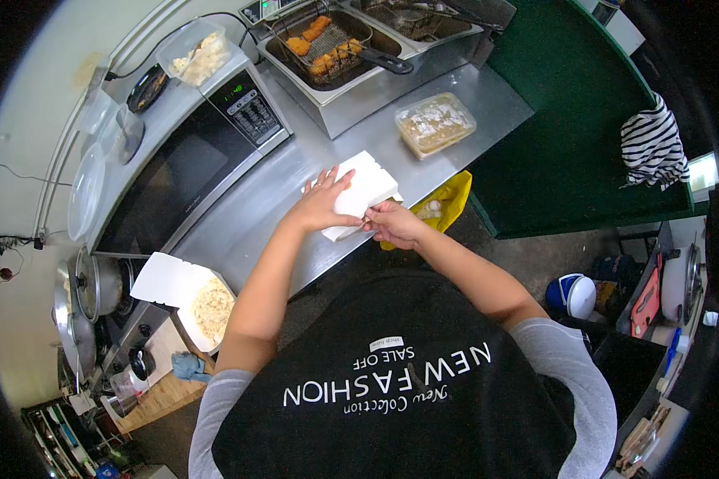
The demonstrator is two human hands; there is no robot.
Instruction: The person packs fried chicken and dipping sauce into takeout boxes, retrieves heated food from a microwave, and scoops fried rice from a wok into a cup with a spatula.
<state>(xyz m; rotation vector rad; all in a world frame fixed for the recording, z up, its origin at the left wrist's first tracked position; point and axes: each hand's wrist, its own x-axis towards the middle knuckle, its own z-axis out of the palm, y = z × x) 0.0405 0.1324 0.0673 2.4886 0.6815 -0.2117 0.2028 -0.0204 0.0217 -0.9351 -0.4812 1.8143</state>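
A white takeaway box (368, 180) lies on the steel counter in front of me, its lid folded over. My left hand (326, 201) rests flat across the top of the box, fingers spread and thumb toward the near side. At the box's near right edge, the fingers of my right hand (393, 224) are pinched on the cardboard edge. What is inside the box is hidden. Behind and to the right sits a clear plastic tub (435, 125) with something pale and floury in it.
A deep fryer (339, 112) with breaded pieces in its basket (356, 49) stands at the back. The microwave (192, 144) is at left, carrying a plastic container (196, 56). An open white box (168, 279) of rice lies lower left. A yellow bag (453, 199) hangs beside the counter.
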